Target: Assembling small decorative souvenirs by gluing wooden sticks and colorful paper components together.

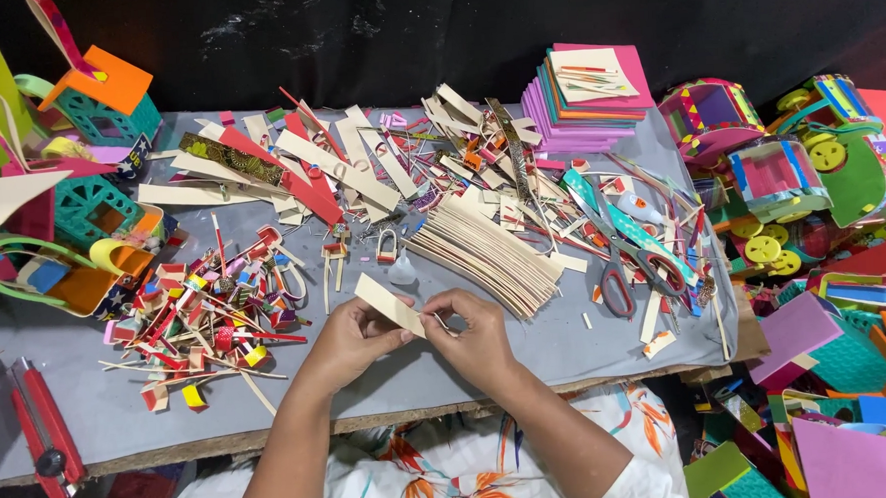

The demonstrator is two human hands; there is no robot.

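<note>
Both hands meet at the centre of the grey work board (567,348), pinching one cream card strip (389,304) that slants from 10 o'clock to 4 o'clock between them. The left hand (350,341) has thumb and fingers closed on the strip's lower middle; the right hand (475,335) is closed on its 4 o'clock end, where what may be a thin sliver shows, too small to tell. At 1 o'clock, just beside the hands, lies a fanned stack of cream strips (483,252); at 3 o'clock one pair of scissors (616,276); at 9 o'clock a heap of small coloured pieces (207,314). The board's bare part runs along its near edge at 6 o'clock. One red cutter (45,431) lies at 8 o'clock, and one stack of coloured sheets (586,98) at 1 o'clock, well apart.
</note>
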